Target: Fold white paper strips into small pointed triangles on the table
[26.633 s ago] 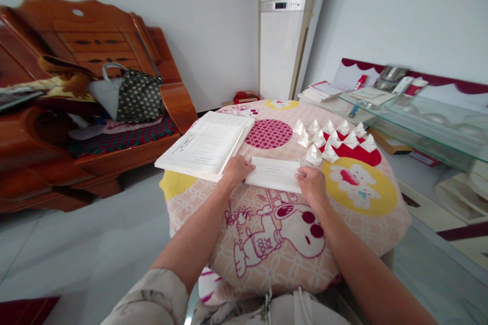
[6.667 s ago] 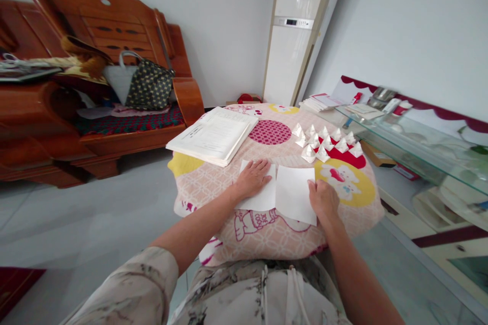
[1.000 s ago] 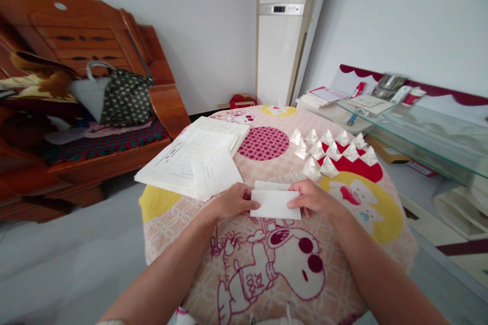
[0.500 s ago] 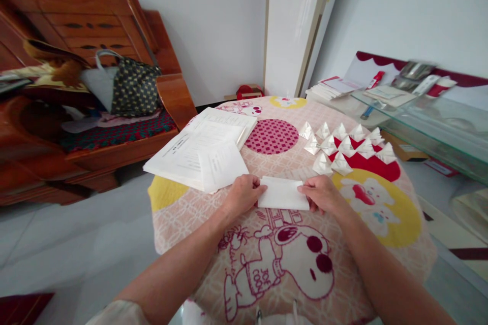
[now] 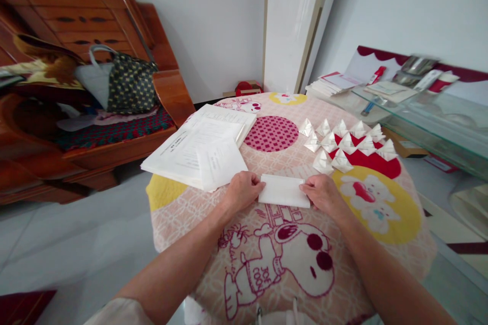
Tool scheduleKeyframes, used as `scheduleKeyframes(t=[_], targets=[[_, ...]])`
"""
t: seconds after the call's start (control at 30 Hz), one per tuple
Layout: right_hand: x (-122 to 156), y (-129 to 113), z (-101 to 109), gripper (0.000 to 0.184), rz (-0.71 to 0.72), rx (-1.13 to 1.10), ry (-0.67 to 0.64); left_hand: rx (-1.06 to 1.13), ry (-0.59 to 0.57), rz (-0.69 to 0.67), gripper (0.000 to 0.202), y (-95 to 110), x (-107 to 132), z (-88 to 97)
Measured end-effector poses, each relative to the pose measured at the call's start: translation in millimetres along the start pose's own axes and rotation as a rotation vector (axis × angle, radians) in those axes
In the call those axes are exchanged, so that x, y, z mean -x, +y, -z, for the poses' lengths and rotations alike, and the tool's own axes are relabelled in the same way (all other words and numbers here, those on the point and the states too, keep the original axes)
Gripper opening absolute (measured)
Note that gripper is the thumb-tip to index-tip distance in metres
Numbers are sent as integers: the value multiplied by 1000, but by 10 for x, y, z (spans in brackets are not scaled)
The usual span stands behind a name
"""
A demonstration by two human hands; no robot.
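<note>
A white sheet folded into a narrow strip (image 5: 283,191) lies on the round table with the cartoon-dog cloth (image 5: 290,259). My left hand (image 5: 244,190) pinches the strip's left end and my right hand (image 5: 322,193) pinches its right end, both with fingers curled and pressing it down. Just beyond the strip stand several small folded white paper shapes (image 5: 345,143) in rows. A stack of printed sheets (image 5: 198,147) lies to the left, with one half sheet loose on top.
A wooden bench (image 5: 76,86) with a dotted handbag (image 5: 127,81) stands at the left. A tall white appliance (image 5: 290,20) is against the far wall. A glass-topped unit (image 5: 427,111) with papers and cans runs along the right.
A second ago I held the folded strip slightly raised; now it is pressed flat on the cloth with both hands at its ends. Before that the sheet was halved.
</note>
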State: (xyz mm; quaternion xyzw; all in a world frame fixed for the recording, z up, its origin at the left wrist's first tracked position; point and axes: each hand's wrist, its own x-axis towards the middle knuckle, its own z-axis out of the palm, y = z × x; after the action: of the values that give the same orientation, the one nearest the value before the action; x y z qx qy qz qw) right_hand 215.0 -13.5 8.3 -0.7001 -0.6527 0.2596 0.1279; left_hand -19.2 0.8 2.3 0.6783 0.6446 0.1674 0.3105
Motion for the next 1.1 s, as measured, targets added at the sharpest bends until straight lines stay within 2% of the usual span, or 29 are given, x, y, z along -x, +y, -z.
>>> scheduleKeyframes(t=[0.27,0.53,0.73,1.1], targets=[[18,-8,-1,35,-44,-50,1,-16,-18,47,25,-34,-58,-56],[-5,43,-24,36,-48,-95,-18,-123,51,1,26,-38,-70,-91],[-3,50,-26,35,-48,-95,-4,-110,25,22,27,-32,-69,-90],[0,46,-36,35,-44,-98,8,-144,50,-15,27,-40,-70,-91]])
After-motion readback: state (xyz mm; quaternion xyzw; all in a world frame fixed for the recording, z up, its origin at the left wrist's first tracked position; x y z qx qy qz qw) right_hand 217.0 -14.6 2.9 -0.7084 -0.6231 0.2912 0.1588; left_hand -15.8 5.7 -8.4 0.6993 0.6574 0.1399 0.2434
